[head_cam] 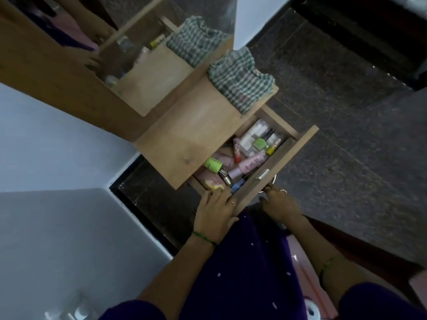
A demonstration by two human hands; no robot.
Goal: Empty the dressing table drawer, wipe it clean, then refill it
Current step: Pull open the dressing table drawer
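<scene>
- My left hand (216, 212) reaches over the near corner of the open drawer (277, 158); its grip is loosely spread, fingertips at the drawer's edge, just beside a yellow and pink packet (213, 183). I cannot tell whether they touch it.
- My right hand (278, 203) is at the drawer front, fingers curled near the metal handle (262, 174). Whether that grip actually closes on the handle, I cannot tell.
- Just past my left grip the drawer is full: a pink bottle (250, 163), a green-capped container (213, 165), a red-tipped tube (236, 150), small nail polish bottles and white boxes, all lying jumbled and touching.
- Farther beyond both grips, a folded checked cloth (241, 79) sits on the desk (196, 125), with a mirror (143, 49) behind it.
- Nothing looks removed yet, so I judge the emptying is only starting.
- Risks, as I judge them: the drawer is pulled far out, and pulling more could tip it off its runners and spill everything onto the dark floor (346, 112). The packed bottles could roll or knock over as I lift one, and small glass bottles may slip from a loose grip.
</scene>
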